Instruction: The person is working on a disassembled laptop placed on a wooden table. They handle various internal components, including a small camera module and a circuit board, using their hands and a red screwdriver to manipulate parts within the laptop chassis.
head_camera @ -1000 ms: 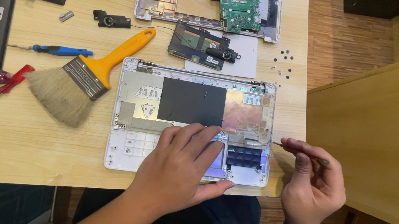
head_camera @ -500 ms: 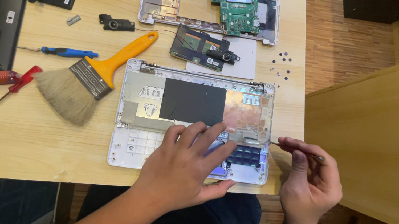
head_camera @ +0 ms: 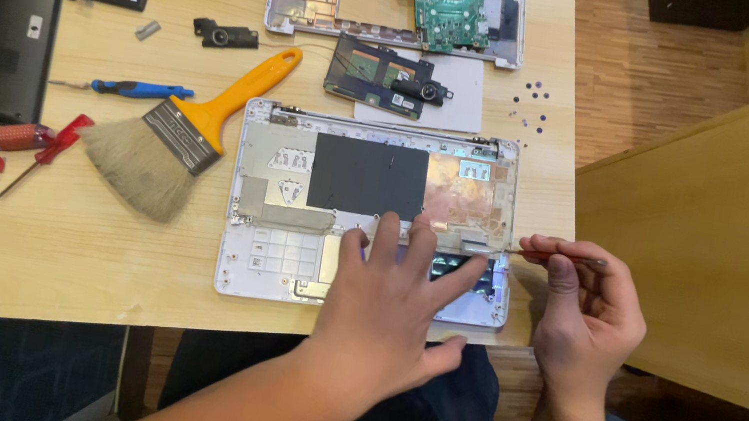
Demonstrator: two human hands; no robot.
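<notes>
1. We press our left hand (head_camera: 391, 295) flat, fingers spread, on the lower half of the open laptop shell (head_camera: 374, 216), over the spot where the white grid meets the metal plate. It grips nothing; it only pins the shell to the table (head_camera: 83, 253).
2. Our right hand (head_camera: 586, 312) is closed in a pinch around a thin tool (head_camera: 549, 257), held almost level, its tip touching the shell's right edge just beside the copper patch (head_camera: 458, 194).
3. The step in hand looks like working that tip in at the right edge. We judge it goes best with the tool kept low and the push gentle, so the point does not skid over the copper.
4. We keep the left fingers near the tip but clear of its line, and the palm's weight steady so the shell does not slide.
5. The loose screws (head_camera: 532, 105) lie well apart at the table's right edge; we keep our right elbow away from them.
6. The brush (head_camera: 174, 136), the blue driver (head_camera: 136, 88) and the red drivers (head_camera: 11, 142) lie to the left, untouched. The second shell with the green board (head_camera: 444, 4) rests at the far edge.
</notes>
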